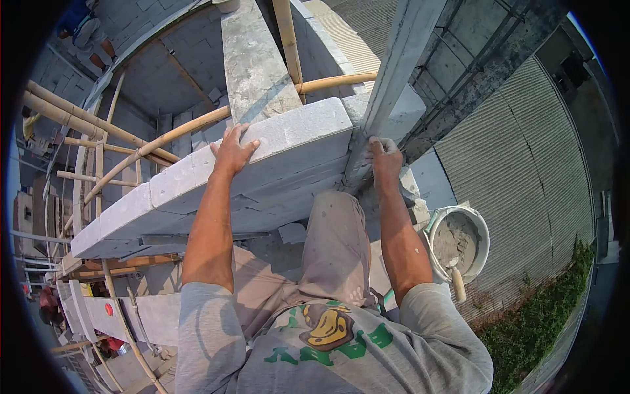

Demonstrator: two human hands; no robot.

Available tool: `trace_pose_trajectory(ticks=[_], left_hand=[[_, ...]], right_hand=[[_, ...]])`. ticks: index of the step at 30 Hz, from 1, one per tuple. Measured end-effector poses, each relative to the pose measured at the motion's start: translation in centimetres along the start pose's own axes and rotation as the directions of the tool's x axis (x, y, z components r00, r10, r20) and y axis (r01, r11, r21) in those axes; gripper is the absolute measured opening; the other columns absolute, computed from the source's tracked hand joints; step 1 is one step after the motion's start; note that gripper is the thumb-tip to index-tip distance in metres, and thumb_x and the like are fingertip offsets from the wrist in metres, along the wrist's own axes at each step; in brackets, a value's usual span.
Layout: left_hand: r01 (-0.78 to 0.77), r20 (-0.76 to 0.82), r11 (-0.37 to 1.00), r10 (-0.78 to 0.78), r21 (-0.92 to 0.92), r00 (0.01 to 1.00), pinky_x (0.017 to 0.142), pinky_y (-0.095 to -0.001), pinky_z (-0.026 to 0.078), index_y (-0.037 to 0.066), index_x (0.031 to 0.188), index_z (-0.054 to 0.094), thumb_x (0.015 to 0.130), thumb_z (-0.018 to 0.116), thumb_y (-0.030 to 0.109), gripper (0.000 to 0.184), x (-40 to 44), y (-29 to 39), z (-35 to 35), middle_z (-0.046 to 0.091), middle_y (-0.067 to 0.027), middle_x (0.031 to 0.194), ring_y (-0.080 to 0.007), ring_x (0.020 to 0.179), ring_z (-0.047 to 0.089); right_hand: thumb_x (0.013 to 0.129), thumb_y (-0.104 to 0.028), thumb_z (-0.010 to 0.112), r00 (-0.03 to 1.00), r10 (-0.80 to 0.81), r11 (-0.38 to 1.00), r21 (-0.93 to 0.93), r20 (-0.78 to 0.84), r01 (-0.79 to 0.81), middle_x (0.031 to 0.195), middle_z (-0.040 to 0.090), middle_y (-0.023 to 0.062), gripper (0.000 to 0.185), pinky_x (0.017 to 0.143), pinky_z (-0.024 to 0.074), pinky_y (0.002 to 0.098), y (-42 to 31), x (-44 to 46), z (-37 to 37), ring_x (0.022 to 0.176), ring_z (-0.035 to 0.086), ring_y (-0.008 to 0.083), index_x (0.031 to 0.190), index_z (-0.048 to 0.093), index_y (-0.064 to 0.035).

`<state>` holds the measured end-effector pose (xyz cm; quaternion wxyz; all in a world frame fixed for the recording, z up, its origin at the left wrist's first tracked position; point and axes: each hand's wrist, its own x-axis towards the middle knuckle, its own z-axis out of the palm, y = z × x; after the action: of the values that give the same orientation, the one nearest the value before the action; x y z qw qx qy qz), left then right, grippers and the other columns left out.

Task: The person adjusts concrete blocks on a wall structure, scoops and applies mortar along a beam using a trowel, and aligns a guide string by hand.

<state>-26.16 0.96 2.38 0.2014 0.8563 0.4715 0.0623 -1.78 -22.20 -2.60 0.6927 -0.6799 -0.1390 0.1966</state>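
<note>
At the upper left, one person in a blue top (88, 27) is partly lost in the dark rim of the view. Below, several bamboo poles (125, 161) cross one another, too overlapped to count surely. The pale block wall (289, 154) runs from the lower left up to the column, directly before the wearer; at least three blocks show in its top course, with the forearm covering part of its face. The left hand (233, 151) lies on the top edge, its grip spread, fingers apart, pressing on the block rather than closed round anything. One plank (256, 65) rises behind it, cut off at the top. The right hand (386, 161) is at one upright column (399, 72), fingers bent; whether its grip holds anything cannot be told. To the right is one bucket (484, 226) of grey mortar (453, 240), with one tool handle (458, 285) at its rim, the far end hard to make out. Beyond lies a corrugated roof (518, 157), above greenery (545, 315).
</note>
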Motion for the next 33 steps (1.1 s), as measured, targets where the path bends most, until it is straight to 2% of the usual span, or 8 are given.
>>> trace_pose_trajectory(ticks=[2,5,14,17,21,26,29,33], left_hand=[[-0.008,-0.016,1.000,0.008,0.001,1.000,0.107,-0.0622,0.000,0.017,0.135,0.044,0.080,0.061,0.044,0.063,0.2,-0.3,0.3,0.037,-0.0077,0.144,-0.0266,0.139,0.022],[-0.012,-0.030,1.000,0.012,0.001,0.999,0.107,-0.0625,0.001,0.017,0.134,0.044,0.080,0.061,0.044,0.063,0.2,-0.4,0.5,0.037,-0.0074,0.144,-0.0266,0.139,0.022],[-0.011,-0.040,1.000,0.011,0.005,0.999,0.106,-0.0634,0.001,0.017,0.133,0.045,0.080,0.061,0.045,0.063,0.2,-0.4,0.6,0.038,-0.0076,0.143,-0.0268,0.138,0.024],[-0.009,-0.045,1.000,0.009,0.007,0.999,0.106,-0.0635,0.002,0.017,0.133,0.046,0.079,0.062,0.045,0.063,0.1,-0.4,0.6,0.039,-0.0082,0.143,-0.0269,0.137,0.025],[-0.010,-0.048,1.000,0.010,-0.002,0.999,0.106,-0.0636,0.001,0.017,0.133,0.046,0.079,0.062,0.045,0.062,0.3,-0.5,0.7,0.039,-0.0086,0.142,-0.0272,0.137,0.025],[-0.022,-0.061,1.000,0.022,0.000,0.998,0.106,-0.0636,0.001,0.017,0.133,0.046,0.079,0.061,0.045,0.062,0.3,-0.7,0.7,0.038,-0.0083,0.143,-0.0274,0.138,0.024],[-0.027,-0.051,1.000,0.027,-0.007,0.998,0.106,-0.0637,0.001,0.016,0.133,0.046,0.080,0.061,0.046,0.063,0.1,-0.5,0.9,0.037,-0.0082,0.144,-0.0271,0.138,0.023],[-0.013,-0.042,1.000,0.013,0.002,0.999,0.106,-0.0637,0.001,0.016,0.134,0.044,0.082,0.059,0.046,0.062,0.2,-0.7,1.1,0.034,-0.0070,0.146,-0.0264,0.139,0.021]], right_hand=[[0.086,-0.022,0.062,1.000,0.024,0.998,0.058,0.008,-0.024,0.075,0.060,0.0061,0.025,0.054,0.0443,0.0258,0.3,0.5,-0.2,0.062,0.059,0.0128,0.090,0.059,0.0025],[0.086,-0.021,0.062,0.979,0.194,0.951,0.234,0.056,-0.202,0.074,0.059,0.0068,0.023,0.054,0.0458,0.0255,-0.7,0.5,-0.3,0.061,0.059,0.0142,0.092,0.058,0.0014],[0.083,-0.013,0.063,0.983,0.178,0.954,0.238,0.050,-0.185,0.074,0.060,0.0072,0.017,0.053,0.0461,0.0239,-0.1,0.7,-0.2,0.060,0.059,0.0138,0.092,0.057,-0.0002],[0.082,-0.011,0.064,0.997,0.078,0.984,0.163,-0.018,-0.074,0.075,0.061,0.0066,0.018,0.053,0.0453,0.0244,0.5,0.4,-0.2,0.060,0.060,0.0137,0.093,0.056,0.0007],[0.082,-0.012,0.065,0.992,-0.127,0.974,-0.193,-0.015,0.122,0.081,0.060,0.0083,0.024,0.062,0.0473,0.0293,0.4,-0.6,0.3,0.070,0.060,0.0175,0.098,0.056,0.0027],[0.076,-0.015,0.071,0.864,-0.499,0.741,-0.550,-0.068,0.385,0.092,0.058,0.0159,0.037,0.073,0.0474,0.0387,1.0,-0.6,0.9,0.083,0.059,0.0319,0.104,0.052,-0.0012],[0.075,-0.016,0.072,0.838,-0.546,0.642,-0.642,0.002,0.420,0.098,0.055,0.0168,0.041,0.078,0.0461,0.0410,0.5,-0.1,0.7,0.091,0.056,0.0352,0.107,0.050,-0.0023],[0.076,-0.018,0.072,0.809,-0.578,0.541,-0.690,0.110,0.481,0.096,0.056,0.0179,0.042,0.077,0.0465,0.0405,0.4,0.5,0.2,0.089,0.057,0.0355,0.108,0.051,-0.0002]])
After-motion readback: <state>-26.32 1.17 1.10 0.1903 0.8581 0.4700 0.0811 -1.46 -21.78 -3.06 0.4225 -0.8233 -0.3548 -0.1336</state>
